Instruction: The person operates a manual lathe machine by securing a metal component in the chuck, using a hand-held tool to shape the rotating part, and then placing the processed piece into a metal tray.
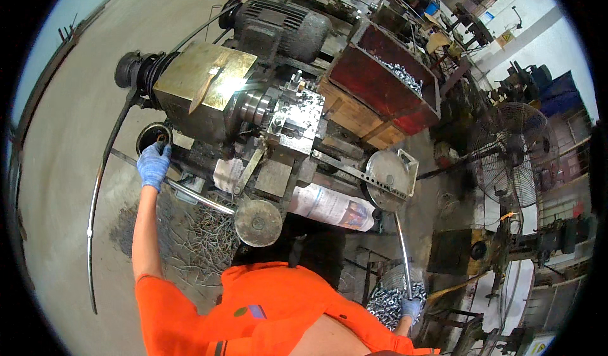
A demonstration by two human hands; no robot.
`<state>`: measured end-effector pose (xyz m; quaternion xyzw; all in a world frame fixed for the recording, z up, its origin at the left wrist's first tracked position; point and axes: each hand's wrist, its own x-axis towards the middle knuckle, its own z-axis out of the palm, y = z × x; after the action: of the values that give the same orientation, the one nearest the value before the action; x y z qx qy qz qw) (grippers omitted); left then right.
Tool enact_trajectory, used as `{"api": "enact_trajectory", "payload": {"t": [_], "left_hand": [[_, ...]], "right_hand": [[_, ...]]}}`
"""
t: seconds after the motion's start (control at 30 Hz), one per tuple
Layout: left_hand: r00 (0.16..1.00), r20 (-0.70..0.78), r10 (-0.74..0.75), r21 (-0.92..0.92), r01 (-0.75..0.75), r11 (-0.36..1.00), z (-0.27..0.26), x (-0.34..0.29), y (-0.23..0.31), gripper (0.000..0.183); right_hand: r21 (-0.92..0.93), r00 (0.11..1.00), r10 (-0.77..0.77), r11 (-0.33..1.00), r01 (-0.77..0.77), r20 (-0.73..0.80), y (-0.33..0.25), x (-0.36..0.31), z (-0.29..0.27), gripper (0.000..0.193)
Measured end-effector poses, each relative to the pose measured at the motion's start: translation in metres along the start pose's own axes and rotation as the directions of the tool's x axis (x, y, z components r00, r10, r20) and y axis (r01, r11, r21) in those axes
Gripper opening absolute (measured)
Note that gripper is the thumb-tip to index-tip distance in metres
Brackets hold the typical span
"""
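My left hand point(154, 167), in a blue glove, is at the near rim of a round dark pot point(147, 131) left of the machine. Its fingers are bent together over the rim around something small and brownish that I cannot make out. Below that wrist runs a metal rod point(201, 196) toward a round plate point(258, 223). At the lower right my right hand point(410, 308), also gloved, is closed around the lower end of a shiny lever point(403, 248). That lever leads up to a second round plate point(387, 177) beside the lathe-like machine point(296, 119).
Behind the machine sit a motor point(282, 30) and a red bin point(383, 80) holding metal parts. A basket of small metal parts point(387, 305) is beside my right hand. Thin metal scraps point(212, 239) lie on the floor. A fan point(513, 153) stands at right.
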<state>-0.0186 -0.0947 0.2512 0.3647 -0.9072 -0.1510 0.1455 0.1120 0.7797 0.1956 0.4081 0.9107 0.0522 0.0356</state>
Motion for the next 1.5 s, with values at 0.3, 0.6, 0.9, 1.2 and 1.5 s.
{"api": "enact_trajectory", "payload": {"t": [0.3, 0.6, 0.9, 1.2, 1.5], "left_hand": [[1.0, 0.027, 0.01, -0.006, -0.01, 1.0, -0.004, 0.0, 0.001, 0.031], [0.998, -0.005, 0.063, -0.092, -0.063, 0.994, 0.024, 0.015, -0.037, 0.032], [0.998, 0.068, -0.015, -0.083, 0.021, 0.996, 0.011, 0.008, -0.01, 0.031], [0.999, 0.031, 0.025, 0.027, -0.026, 0.999, 0.008, 0.008, -0.005, 0.035], [0.992, 0.058, -0.114, -0.004, 0.115, 0.993, 0.03, 0.011, -0.026, 0.032]], "right_hand": [[0.0, 1.0, -0.026, 1.0, 0.026, 0.014, -0.006, -0.009, -0.004, 0.058], [-0.016, 0.998, 0.04, 0.999, -0.04, 0.043, -0.015, -0.013, -0.01, 0.054], [0.111, 0.986, 0.132, 0.983, -0.143, 0.105, -0.02, -0.014, -0.011, 0.043], [-0.166, 0.953, -0.263, 0.957, 0.239, -0.148, -0.157, 0.008, -0.055, 0.049], [-0.292, 0.941, -0.297, 0.925, 0.242, -0.163, -0.228, 0.15, -0.095, 0.044]]}}
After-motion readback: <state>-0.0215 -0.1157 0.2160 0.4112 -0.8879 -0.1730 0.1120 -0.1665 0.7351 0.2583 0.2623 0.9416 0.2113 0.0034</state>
